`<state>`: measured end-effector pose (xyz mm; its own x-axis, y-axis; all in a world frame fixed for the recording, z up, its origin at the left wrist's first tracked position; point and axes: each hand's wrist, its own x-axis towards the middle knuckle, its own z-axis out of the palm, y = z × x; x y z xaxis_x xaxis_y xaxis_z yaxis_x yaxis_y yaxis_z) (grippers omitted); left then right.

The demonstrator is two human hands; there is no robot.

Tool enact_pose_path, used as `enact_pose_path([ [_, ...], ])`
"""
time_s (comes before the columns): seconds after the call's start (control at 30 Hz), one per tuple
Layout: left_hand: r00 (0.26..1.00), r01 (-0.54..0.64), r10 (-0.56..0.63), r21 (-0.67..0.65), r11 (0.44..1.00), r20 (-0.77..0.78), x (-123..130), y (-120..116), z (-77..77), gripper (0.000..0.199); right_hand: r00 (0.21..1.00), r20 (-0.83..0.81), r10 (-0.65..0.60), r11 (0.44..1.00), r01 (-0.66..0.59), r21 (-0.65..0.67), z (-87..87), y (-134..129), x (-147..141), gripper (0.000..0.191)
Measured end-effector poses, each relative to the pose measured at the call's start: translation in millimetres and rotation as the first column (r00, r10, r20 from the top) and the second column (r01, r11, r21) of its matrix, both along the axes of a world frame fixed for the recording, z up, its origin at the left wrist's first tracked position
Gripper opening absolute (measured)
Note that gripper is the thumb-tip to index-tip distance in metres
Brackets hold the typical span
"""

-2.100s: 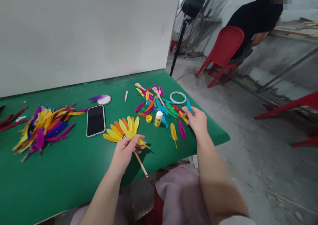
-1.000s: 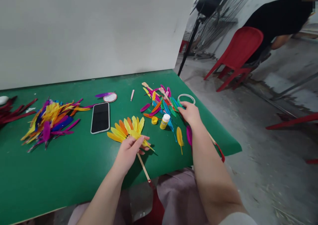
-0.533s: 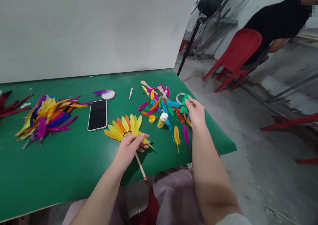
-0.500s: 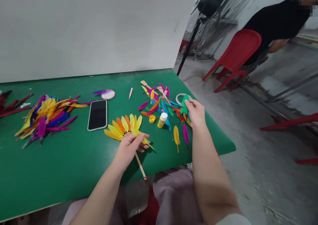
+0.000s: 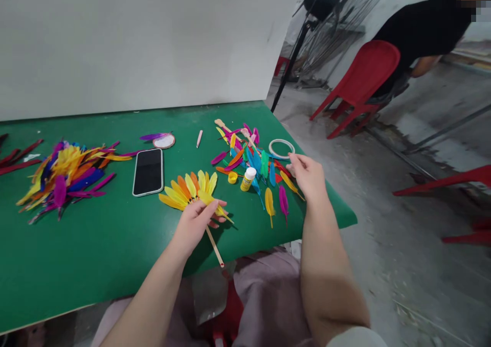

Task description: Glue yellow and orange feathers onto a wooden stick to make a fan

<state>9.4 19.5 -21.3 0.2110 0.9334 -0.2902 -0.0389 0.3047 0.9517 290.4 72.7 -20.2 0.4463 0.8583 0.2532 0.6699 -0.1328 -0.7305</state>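
Note:
My left hand (image 5: pixel 199 219) is closed around a fan of yellow and orange feathers (image 5: pixel 187 187) on a thin wooden stick (image 5: pixel 215 247). A single yellow feather (image 5: pixel 207 198) lies across the fan under my thumb, its quill pointing right. My right hand (image 5: pixel 307 176) has its fingertips pinched together beside a white tape roll (image 5: pixel 282 148) and a blue feather; what they hold, if anything, is hidden. Left of that hand, a green feather (image 5: pixel 264 164) rests on a loose pile of coloured feathers. A glue bottle (image 5: pixel 248 179) stands in front, its yellow cap (image 5: pixel 232 177) alongside.
A phone (image 5: pixel 148 172) lies left of the fan, near a round white disc (image 5: pixel 164 141) and a small pink pen-like tool (image 5: pixel 199 138). A larger feather heap (image 5: pixel 72 176) covers the table's left part. Beyond the right edge, a person sits on a red chair (image 5: pixel 364 81).
My right hand has let go of the green feather, which now lies on the pile, and has shifted slightly right and down. My left hand keeps hold of the fan.

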Motion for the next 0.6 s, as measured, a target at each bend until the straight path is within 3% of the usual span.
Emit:
enact_pose_path([
  [0.13, 1.0, -0.002, 0.002, 0.016, 1.0, -0.009, -2.7, -0.4, -1.0, 0.035, 0.999, 0.033, -0.029, 0.997, 0.031, -0.072, 9.6, -27.6, 6.5, 0.032],
  [0.3, 1.0, -0.012, 0.012, 0.017, 1.0, -0.028, -7.6, 0.6, -1.0, 0.037, 0.968, 0.157, -0.195, 0.967, 0.217, -0.137, 2.5, -52.0, 20.4, 0.027],
  [0.6, 0.999, -0.036, 0.038, 0.046, 0.998, -0.033, -13.4, 2.1, -4.6, 0.03, 0.945, 0.255, -0.206, 0.952, 0.254, -0.174, -16.9, -55.0, 22.7, 0.024],
])
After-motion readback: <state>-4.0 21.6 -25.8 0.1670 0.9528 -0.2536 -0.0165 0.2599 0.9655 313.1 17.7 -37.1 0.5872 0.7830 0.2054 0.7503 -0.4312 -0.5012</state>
